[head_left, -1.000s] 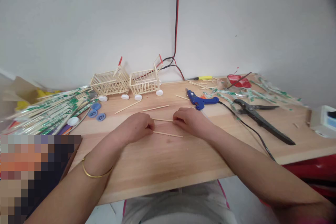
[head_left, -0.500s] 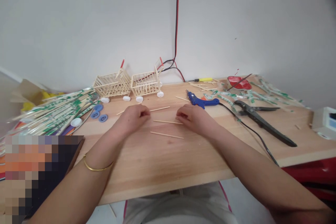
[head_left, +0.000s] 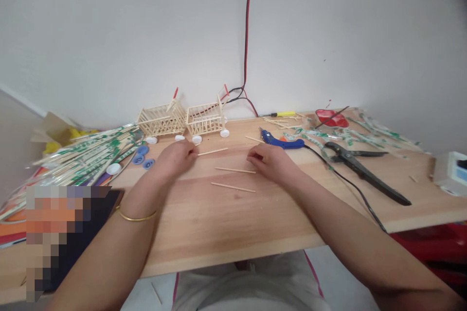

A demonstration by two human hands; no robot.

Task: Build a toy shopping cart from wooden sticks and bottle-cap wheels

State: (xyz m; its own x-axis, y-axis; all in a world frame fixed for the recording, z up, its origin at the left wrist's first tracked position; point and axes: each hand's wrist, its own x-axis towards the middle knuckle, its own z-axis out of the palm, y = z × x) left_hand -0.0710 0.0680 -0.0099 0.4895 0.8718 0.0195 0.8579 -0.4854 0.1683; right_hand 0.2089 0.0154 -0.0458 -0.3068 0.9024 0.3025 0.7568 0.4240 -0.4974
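Far stick: left hand pinches end. Right hand touches middle stick, grip unclear; glue gun just behind.

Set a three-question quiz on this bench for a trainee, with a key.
1. True or false: the shears lie to the right of the right hand.
2. How many stick carts are there? A one, B two, C four.
3. Fill in: the bangle is on the ___ wrist.
Key: 1 true; 2 B; 3 left.
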